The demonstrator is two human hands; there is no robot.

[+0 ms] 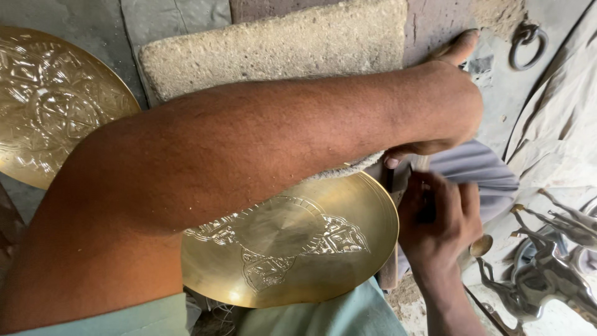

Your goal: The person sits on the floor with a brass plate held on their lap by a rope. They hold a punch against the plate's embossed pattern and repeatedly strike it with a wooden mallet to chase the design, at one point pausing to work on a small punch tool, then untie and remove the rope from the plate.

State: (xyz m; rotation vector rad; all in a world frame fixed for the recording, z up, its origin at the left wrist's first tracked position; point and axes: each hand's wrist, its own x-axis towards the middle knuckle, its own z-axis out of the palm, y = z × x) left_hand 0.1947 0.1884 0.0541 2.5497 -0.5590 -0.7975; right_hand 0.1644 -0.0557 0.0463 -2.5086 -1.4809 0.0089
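My left arm crosses the whole view from lower left to upper right. My left hand (444, 106) rests on the right end of a coarse beige pad (280, 43), thumb stretched up and fingers curled under the pad's edge. Below the arm lies a round brass plate (298, 242) with an engraved pattern, partly hidden by my forearm. My right hand (438, 224) is just right of the plate's rim, fingers closed round a small dark tool (426, 210) that is mostly hidden. A thin pale rod (423, 163) shows between the two hands.
A second engraved brass plate (50, 106) lies at the far left. A metal ring (528, 43) sits on the ground at top right. Several grey metal tools (547, 267) lie at lower right on pale cloth (559, 124). A bluish cloth (479, 168) is beside my right hand.
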